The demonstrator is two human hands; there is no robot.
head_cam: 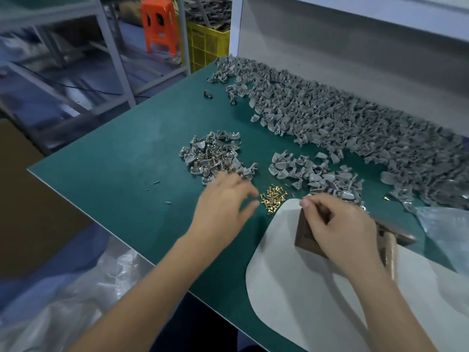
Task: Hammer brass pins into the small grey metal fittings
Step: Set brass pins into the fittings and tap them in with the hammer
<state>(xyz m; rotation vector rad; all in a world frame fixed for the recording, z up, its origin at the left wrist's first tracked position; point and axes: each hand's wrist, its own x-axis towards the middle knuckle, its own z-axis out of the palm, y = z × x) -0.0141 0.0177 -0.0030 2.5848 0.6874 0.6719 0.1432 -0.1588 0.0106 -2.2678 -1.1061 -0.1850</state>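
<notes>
Brass pins lie in a small loose heap on the green table, between the two hands. Grey fittings form a long heap along the back wall, with a smaller pile behind the pins and a pile already holding pins to its left. The left hand, blurred, hovers with fingers spread and relaxed beside the pins. The right hand pinches something small over a brown block on a white pad.
</notes>
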